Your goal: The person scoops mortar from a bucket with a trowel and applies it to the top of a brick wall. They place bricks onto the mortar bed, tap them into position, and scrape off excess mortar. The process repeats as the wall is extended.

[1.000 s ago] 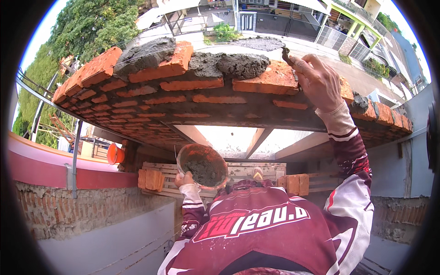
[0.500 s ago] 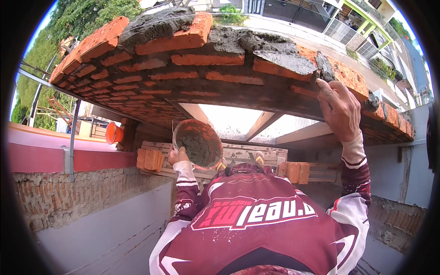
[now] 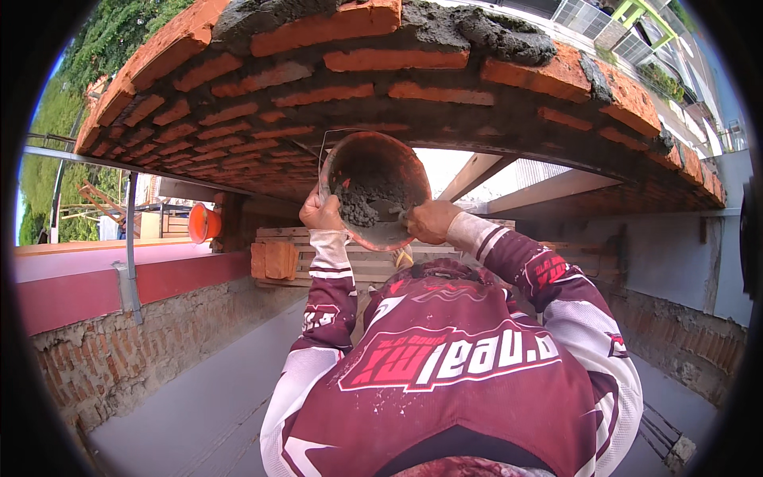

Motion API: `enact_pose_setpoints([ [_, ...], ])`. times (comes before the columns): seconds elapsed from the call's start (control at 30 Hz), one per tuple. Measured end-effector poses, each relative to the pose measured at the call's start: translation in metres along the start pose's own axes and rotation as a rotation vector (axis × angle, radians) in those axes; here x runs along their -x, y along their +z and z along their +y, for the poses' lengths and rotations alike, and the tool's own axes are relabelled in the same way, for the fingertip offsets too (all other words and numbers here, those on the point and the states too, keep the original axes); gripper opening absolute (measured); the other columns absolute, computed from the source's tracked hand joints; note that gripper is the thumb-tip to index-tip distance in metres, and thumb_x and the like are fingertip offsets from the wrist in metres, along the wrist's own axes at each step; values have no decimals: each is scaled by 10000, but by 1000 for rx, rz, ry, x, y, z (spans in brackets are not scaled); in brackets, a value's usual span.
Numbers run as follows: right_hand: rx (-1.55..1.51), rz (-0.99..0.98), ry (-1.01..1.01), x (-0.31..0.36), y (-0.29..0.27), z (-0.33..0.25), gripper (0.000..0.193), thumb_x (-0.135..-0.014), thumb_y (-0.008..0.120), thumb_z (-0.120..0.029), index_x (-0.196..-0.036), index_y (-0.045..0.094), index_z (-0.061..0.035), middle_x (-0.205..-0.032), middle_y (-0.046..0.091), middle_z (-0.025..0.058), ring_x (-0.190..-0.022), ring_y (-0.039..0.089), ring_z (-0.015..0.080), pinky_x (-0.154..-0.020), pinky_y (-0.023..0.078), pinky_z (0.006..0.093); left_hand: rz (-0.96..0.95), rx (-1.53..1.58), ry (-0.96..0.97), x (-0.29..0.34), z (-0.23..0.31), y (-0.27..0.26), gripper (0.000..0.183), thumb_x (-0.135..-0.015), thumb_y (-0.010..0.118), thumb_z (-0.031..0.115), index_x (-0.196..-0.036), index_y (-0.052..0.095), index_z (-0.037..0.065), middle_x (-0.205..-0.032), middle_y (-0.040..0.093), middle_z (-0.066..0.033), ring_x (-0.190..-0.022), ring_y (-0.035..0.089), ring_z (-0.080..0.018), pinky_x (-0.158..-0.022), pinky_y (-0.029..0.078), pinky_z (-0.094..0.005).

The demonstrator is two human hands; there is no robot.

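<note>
A reddish bucket [image 3: 419, 168] with a thin wire handle is tilted below the brick wall. Grey wet mortar [image 3: 362, 200] lies inside it. My left hand [image 3: 321, 213] grips the bucket's left side, thumb over the rim. At the opposite rim, my right hand [image 3: 431, 222] is closed round the handle of a trowel, whose blade is mostly lost against the mortar in the bucket. Along the top of the brick wall [image 3: 429, 95], a thick ridge of mortar [image 3: 505, 36] sits beside the laid bricks.
Wooden planks [image 3: 373, 269] run below, with a stack of loose bricks [image 3: 274, 261] on them at the left. An orange bucket [image 3: 204, 223] hangs farther left near a metal post [image 3: 131, 238]. Timber beams [image 3: 477, 176] cross an opening under the wall.
My right hand has come down from the wall top to the bucket, bringing the trowel. My left hand has raised the bucket toward the wall and rightward. The view has shifted closer to the wall.
</note>
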State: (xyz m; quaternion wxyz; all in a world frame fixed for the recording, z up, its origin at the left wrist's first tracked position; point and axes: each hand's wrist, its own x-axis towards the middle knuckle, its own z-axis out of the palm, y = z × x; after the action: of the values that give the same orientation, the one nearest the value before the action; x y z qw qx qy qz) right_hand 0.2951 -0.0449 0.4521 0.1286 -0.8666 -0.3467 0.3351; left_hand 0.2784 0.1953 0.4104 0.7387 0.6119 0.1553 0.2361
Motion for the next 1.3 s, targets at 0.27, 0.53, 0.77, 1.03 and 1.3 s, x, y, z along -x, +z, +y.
enact_pose_setpoints([
  [0.27, 866, 592, -188, -9, -32, -27, 194, -807, 630, -188, -820, 658, 3, -727, 655, 112, -627, 665, 243, -526, 497, 360, -204, -197, 23, -7, 1, 15, 235, -710, 573, -61, -894, 712, -106, -838, 692, 16, -593, 426, -4, -531, 348, -193],
  [0.53, 658, 624, -265, 20, -31, 17, 249, -859, 591, -202, -907, 695, 19, -785, 684, 125, -707, 712, 282, -587, 551, 424, -123, -252, -13, 22, -2, 45, 402, -703, 582, -56, -1069, 749, -69, -708, 569, 103, -564, 375, 6, -513, 332, -186],
  [0.77, 431, 597, -124, 43, -39, 37, 208, -869, 586, -127, -969, 675, 32, -868, 731, 197, -831, 751, 312, -681, 603, 414, -10, -332, 58, 55, 11, 97, 82, -696, 595, -39, -760, 631, -78, -731, 603, 53, -568, 374, -10, -492, 313, -240],
  [1.03, -603, -222, 237, 61, 2, 110, 341, -983, 584, -344, -961, 686, -19, -761, 661, 80, -659, 660, 203, -565, 525, 354, -232, -312, 169, 70, 23, 113, 194, -688, 558, -90, -592, 403, -26, -1207, 728, -161, -672, 466, -26, -555, 358, -219],
  [1.3, -268, 52, -49, 73, 41, 56, 289, -982, 556, -275, -1054, 663, -16, -812, 687, 119, -657, 681, 219, -586, 549, 364, -81, -335, -119, 64, 29, 53, 135, -672, 585, -70, -587, 493, -18, -1176, 722, -137, -662, 454, -16, -544, 369, -217],
])
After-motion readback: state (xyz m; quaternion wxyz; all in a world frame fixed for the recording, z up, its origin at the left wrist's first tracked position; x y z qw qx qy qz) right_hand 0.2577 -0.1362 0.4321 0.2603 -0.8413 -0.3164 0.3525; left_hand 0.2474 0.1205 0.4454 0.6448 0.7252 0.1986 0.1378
